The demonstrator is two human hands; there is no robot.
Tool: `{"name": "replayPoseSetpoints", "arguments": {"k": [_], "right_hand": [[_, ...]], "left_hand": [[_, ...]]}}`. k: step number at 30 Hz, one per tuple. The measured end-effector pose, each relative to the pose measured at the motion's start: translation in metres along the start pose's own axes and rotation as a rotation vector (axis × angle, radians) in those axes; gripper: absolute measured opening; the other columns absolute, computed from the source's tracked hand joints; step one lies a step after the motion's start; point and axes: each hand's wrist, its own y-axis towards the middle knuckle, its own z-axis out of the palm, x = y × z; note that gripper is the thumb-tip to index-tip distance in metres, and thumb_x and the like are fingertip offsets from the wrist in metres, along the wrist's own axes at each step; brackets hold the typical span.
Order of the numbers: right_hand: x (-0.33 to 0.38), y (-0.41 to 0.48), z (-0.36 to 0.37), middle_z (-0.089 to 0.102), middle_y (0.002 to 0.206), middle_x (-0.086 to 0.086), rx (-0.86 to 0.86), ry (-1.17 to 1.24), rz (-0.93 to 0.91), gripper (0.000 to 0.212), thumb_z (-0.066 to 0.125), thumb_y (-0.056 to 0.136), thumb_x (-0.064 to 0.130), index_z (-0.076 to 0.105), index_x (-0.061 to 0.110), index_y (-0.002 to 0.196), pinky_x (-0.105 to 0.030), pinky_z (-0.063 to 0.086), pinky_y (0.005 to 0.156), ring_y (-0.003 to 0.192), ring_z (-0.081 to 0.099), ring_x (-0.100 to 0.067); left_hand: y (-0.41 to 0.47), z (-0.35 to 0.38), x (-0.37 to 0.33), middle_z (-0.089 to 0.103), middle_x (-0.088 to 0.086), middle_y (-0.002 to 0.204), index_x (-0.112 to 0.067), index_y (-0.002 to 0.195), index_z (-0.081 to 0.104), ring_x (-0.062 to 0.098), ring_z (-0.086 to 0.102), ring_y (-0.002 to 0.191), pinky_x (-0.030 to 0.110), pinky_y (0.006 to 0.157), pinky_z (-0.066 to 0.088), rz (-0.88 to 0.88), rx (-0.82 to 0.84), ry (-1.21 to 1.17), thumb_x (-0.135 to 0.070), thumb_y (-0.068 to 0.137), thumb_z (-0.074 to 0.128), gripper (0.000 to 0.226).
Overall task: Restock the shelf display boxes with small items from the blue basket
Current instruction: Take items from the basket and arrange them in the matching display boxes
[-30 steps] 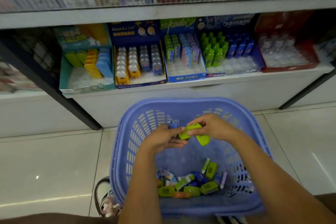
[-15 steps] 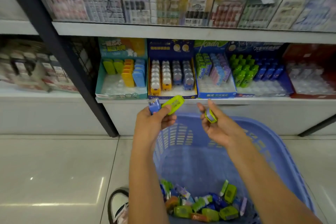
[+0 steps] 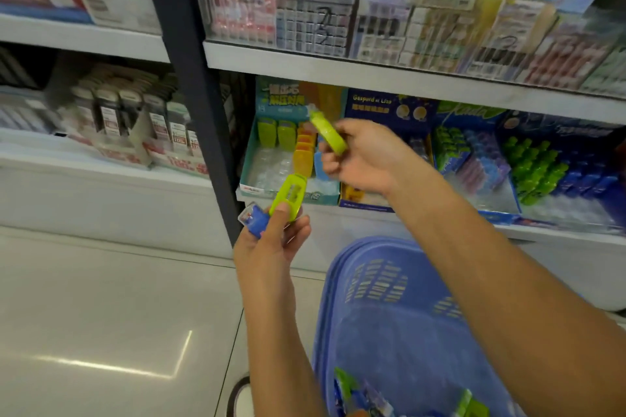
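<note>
Two small items are held in the left hand (image 3: 271,247), pinched between thumb and fingers: a lime-green item (image 3: 288,196) standing tilted upward and a blue item (image 3: 254,221) just beside it on the left; the hand is raised in front of the dark shelf post (image 3: 193,78), above the tiled floor (image 3: 101,315). One more lime-green item (image 3: 328,132) is gripped in the right hand (image 3: 366,156), its fingers closed round the lower end while the upper end points up and to the left; this hand is held in front of the teal display box (image 3: 257,179) on the lower shelf (image 3: 559,235), in which green, orange and blue pieces are seen standing in rows at the back, with a bare clear tray in front. A dark blue display box (image 3: 389,105) is set just to its right, largely hidden by the right hand; further boxes of green and blue items follow along the shelf. The blue basket (image 3: 372,281) is seen below the right forearm, near the shelf base; several green and blue items lie at its bottom. Whether the held green items are the same kind as those in the teal box cannot be told.
</note>
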Motion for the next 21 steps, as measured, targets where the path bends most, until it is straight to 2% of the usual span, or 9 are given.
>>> {"name": "replayPoseSetpoints", "arguments": {"k": [2, 3, 5, 8, 11, 14, 19, 21], "right_hand": [[0.006, 0.019, 0.016, 0.060, 0.088, -0.013, -0.123, -0.275, -0.166, 0.014, 0.057, 0.092, 0.017, 0.060, 0.004, 0.099, -0.024, 0.042, 0.051, 0.064, 0.052, -0.016], [0.007, 0.029, 0.021, 0.064, 0.098, -0.014, -0.211, -0.526, -0.264, 0.026, 0.067, 0.086, 0.023, 0.061, 0.004, 0.103, -0.029, 0.048, 0.060, 0.075, 0.057, -0.019], [0.008, 0.049, 0.026, 0.064, 0.101, -0.008, -0.342, -1.005, -0.447, 0.042, 0.077, 0.076, 0.033, 0.062, 0.007, 0.104, -0.032, 0.048, 0.076, 0.088, 0.058, -0.018], [0.007, 0.073, 0.033, 0.064, 0.101, -0.006, -0.312, -1.335, -0.580, 0.035, 0.077, 0.075, 0.030, 0.065, 0.010, 0.101, -0.029, 0.044, 0.075, 0.092, 0.058, -0.019], [0.000, 0.094, 0.036, 0.063, 0.116, -0.009, -0.218, -1.586, -0.584, 0.031, 0.072, 0.079, 0.018, 0.065, 0.014, 0.109, -0.025, 0.043, 0.082, 0.107, 0.057, -0.026], [-0.006, 0.104, 0.037, 0.056, 0.124, -0.013, -0.160, -1.708, -0.586, 0.036, 0.067, 0.084, 0.015, 0.059, 0.014, 0.119, -0.028, 0.042, 0.087, 0.114, 0.052, -0.030], [-0.002, 0.108, 0.042, 0.062, 0.112, -0.013, -0.144, -1.673, -0.619, 0.034, 0.072, 0.079, 0.014, 0.061, 0.009, 0.111, -0.026, 0.042, 0.079, 0.105, 0.057, -0.028], [-0.002, 0.110, 0.048, 0.063, 0.116, -0.012, -0.110, -1.736, -0.630, 0.033, 0.070, 0.080, 0.014, 0.064, 0.008, 0.112, -0.025, 0.042, 0.083, 0.108, 0.057, -0.028]], "left_hand": [[0.004, -0.005, -0.001, 0.073, 0.011, 0.089, -0.003, 0.104, 0.065, 0.015, 0.070, 0.070, 0.020, 0.062, 0.055, 0.003, -0.016, -0.016, -0.011, 0.089, 0.062, 0.017], [0.007, -0.008, -0.002, 0.073, 0.012, 0.091, -0.002, 0.106, 0.065, 0.015, 0.071, 0.071, 0.020, 0.062, 0.055, 0.005, -0.023, -0.019, -0.012, 0.089, 0.062, 0.020], [0.010, -0.013, -0.003, 0.074, 0.012, 0.092, -0.003, 0.107, 0.065, 0.015, 0.071, 0.073, 0.020, 0.063, 0.055, 0.007, -0.038, -0.022, -0.014, 0.088, 0.063, 0.022], [0.014, -0.021, -0.004, 0.074, 0.013, 0.092, -0.004, 0.106, 0.066, 0.016, 0.071, 0.074, 0.020, 0.062, 0.055, 0.005, -0.068, -0.026, -0.015, 0.087, 0.064, 0.021], [0.018, -0.026, -0.004, 0.074, 0.013, 0.093, -0.005, 0.105, 0.067, 0.016, 0.071, 0.074, 0.020, 0.063, 0.055, 0.006, -0.085, -0.023, -0.015, 0.087, 0.064, 0.021], [0.021, -0.029, -0.005, 0.072, 0.015, 0.090, -0.003, 0.106, 0.066, 0.018, 0.071, 0.072, 0.020, 0.061, 0.055, 0.006, -0.103, -0.018, -0.015, 0.086, 0.065, 0.023], [0.024, -0.034, -0.006, 0.074, 0.013, 0.088, -0.004, 0.107, 0.065, 0.018, 0.072, 0.073, 0.020, 0.061, 0.055, -0.007, -0.115, 0.006, -0.017, 0.085, 0.066, 0.026], [0.025, -0.034, -0.007, 0.074, 0.011, 0.087, -0.005, 0.107, 0.065, 0.018, 0.072, 0.073, 0.020, 0.061, 0.055, -0.011, -0.119, 0.017, -0.018, 0.085, 0.067, 0.025]]}}
